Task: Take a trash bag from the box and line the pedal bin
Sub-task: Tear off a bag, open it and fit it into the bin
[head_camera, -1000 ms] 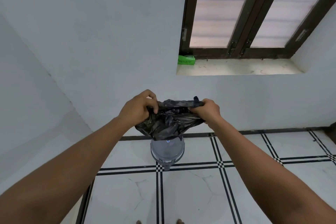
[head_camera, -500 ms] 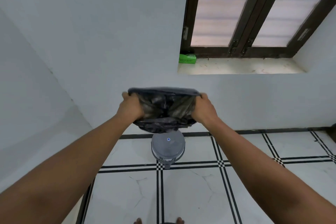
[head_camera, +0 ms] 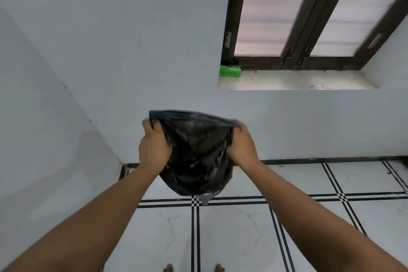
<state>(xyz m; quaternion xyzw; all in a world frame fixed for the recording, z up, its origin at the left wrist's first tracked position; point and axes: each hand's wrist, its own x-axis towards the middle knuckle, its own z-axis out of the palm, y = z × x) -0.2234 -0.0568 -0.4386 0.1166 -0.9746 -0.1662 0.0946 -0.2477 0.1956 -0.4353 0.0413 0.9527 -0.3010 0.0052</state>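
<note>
A black trash bag (head_camera: 195,154) hangs in front of me with its mouth pulled wide. My left hand (head_camera: 153,146) grips the left side of the rim and my right hand (head_camera: 241,147) grips the right side. The bag sags downward and hides almost all of the grey pedal bin on the floor; only its pedal (head_camera: 204,201) pokes out below the bag. The green bag box (head_camera: 229,71) sits at the left end of the window sill, far above and to the right of my hands.
A white wall runs behind the bin, with a side wall (head_camera: 44,139) close on the left. The dark-framed window (head_camera: 309,17) stands above the sill (head_camera: 298,83). White floor tiles with black lines (head_camera: 287,238) spread out in front; my toes (head_camera: 194,268) show at the bottom edge.
Both hands went from bunching the crumpled bag to spreading its rim apart. The bag has opened and dropped lower, now covering the bin lid that showed before.
</note>
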